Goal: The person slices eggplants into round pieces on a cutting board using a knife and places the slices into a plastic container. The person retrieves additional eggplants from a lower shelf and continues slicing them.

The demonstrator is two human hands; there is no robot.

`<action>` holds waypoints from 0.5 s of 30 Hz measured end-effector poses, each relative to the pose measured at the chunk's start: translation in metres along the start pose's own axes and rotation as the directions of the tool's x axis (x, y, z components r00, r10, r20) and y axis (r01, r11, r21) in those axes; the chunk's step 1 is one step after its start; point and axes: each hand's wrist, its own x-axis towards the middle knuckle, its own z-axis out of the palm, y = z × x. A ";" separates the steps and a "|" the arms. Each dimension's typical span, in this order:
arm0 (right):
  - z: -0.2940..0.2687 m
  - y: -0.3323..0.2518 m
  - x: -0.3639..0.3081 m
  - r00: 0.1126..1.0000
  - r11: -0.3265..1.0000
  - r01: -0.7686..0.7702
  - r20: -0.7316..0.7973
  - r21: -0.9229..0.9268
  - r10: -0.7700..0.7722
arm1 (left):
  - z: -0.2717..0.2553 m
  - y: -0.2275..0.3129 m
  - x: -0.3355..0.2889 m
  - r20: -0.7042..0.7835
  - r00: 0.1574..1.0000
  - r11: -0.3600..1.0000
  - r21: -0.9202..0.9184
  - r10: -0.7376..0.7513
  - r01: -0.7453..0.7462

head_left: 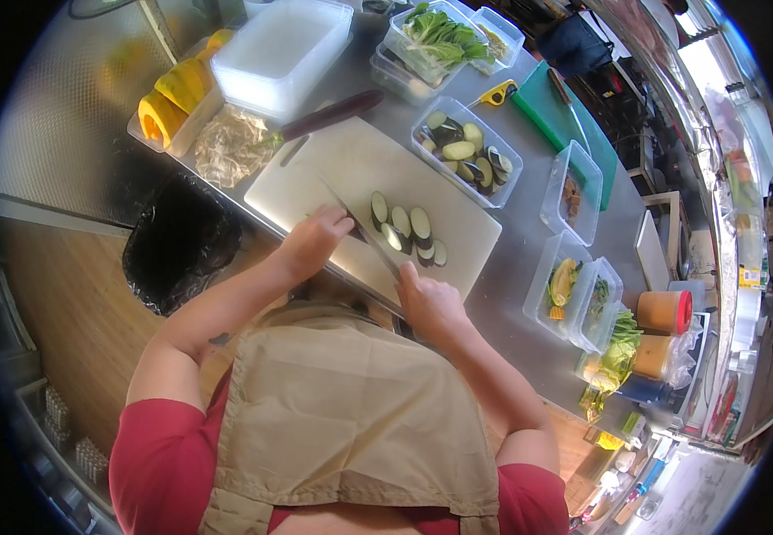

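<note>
White cutting board (342, 165) shields counter (511, 259). Right hand (431, 301) wraps fingers around knife (383, 253) for steering; left hand (315, 239), fingers bunched, seemingly pins half-hidden eggplant piece (357, 234) mid-board, nine o'clock from cut slices (419, 223), knife running between.

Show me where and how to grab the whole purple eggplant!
Grip the eggplant around its middle, probably best from above: it lies on its side, long and slim, top uncovered. Its stem end is narrower and sits by the crumpled plastic.
</note>
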 end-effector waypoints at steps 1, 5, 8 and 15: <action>0.001 0.002 -0.006 1.000 1.000 -0.010 0.008 -0.002 0.010 | 0.002 -0.001 0.000 -0.019 1.000 1.000 -0.007 0.015 -0.015; 0.009 0.012 -0.027 0.999 1.000 -0.031 0.036 -0.005 0.031 | 0.004 -0.005 -0.002 -0.061 0.997 0.999 -0.022 0.041 -0.043; 0.015 0.013 -0.029 0.999 0.999 -0.033 0.016 0.005 0.033 | 0.003 -0.003 0.000 -0.068 0.997 0.999 -0.032 0.029 -0.031; 0.013 -0.001 -0.033 0.994 0.995 -0.100 0.049 0.010 0.099 | 0.004 -0.007 -0.002 -0.093 0.996 0.997 -0.070 0.012 -0.018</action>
